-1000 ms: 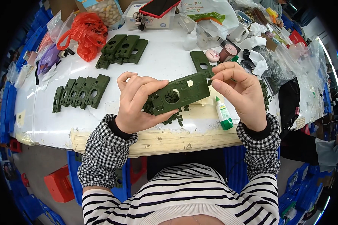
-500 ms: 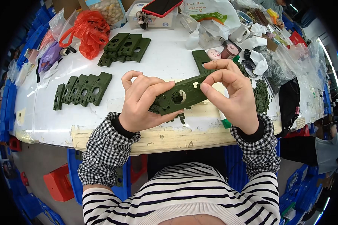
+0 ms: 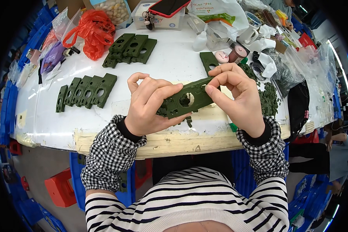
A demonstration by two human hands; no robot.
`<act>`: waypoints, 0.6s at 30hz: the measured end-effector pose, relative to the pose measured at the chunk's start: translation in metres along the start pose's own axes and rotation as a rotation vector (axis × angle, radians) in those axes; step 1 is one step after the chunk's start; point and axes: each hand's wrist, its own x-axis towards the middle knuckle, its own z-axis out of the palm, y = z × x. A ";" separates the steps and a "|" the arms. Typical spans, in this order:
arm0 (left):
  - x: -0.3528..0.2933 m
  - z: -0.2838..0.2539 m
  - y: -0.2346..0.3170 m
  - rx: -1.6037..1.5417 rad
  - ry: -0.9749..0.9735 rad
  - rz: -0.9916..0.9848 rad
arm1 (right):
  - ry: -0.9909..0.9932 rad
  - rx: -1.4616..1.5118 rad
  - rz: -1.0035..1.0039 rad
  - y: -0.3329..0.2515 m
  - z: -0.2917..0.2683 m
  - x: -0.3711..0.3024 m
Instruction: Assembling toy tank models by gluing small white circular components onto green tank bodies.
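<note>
My left hand point(image 3: 149, 102) grips the left end of a dark green plastic toy tank hull point(image 3: 199, 94) between thumb and fingers. The hull has a round hole and is held tilted above the table's near edge. At its right end my right hand point(image 3: 237, 94) is closed, thumb and fingertips pressed against the hull; whether a small part is also between them is hidden. Beneath lie a cream-coloured board point(image 3: 216, 113) and a few small green bits point(image 3: 189, 122). Another green hull point(image 3: 208, 62) lies just beyond my right hand.
Left on the white table stands a row of green hulls point(image 3: 100, 92), with a stacked group point(image 3: 133, 48) farther back. Small green parts point(image 3: 269, 99) are heaped on the right. Bags and a red-cased phone point(image 3: 168, 7) on a plastic box point(image 3: 141, 23) line the back.
My right thumb has shifted a little on the hull and now covers most of a small pale opening. The hull tilts slightly differently. At far right, another person's arm has come into view.
</note>
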 end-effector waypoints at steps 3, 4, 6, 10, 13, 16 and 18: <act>0.000 0.001 0.000 -0.004 0.010 0.002 | 0.009 -0.013 -0.002 0.000 0.000 0.000; 0.000 0.001 0.000 -0.006 0.015 0.005 | 0.015 -0.020 -0.003 0.000 0.000 -0.001; 0.000 0.002 0.000 -0.001 0.016 0.005 | 0.022 -0.016 -0.017 0.001 0.001 0.000; -0.001 0.001 0.000 0.014 0.006 0.033 | 0.035 -0.057 -0.043 0.001 0.002 -0.001; 0.001 0.000 0.001 0.022 0.001 0.020 | 0.053 -0.068 -0.043 0.001 0.003 0.001; -0.001 0.000 0.001 0.028 0.009 0.026 | 0.065 -0.104 -0.074 0.001 0.005 0.001; -0.001 0.002 0.001 0.030 0.015 0.032 | 0.071 -0.109 -0.071 0.001 0.005 0.001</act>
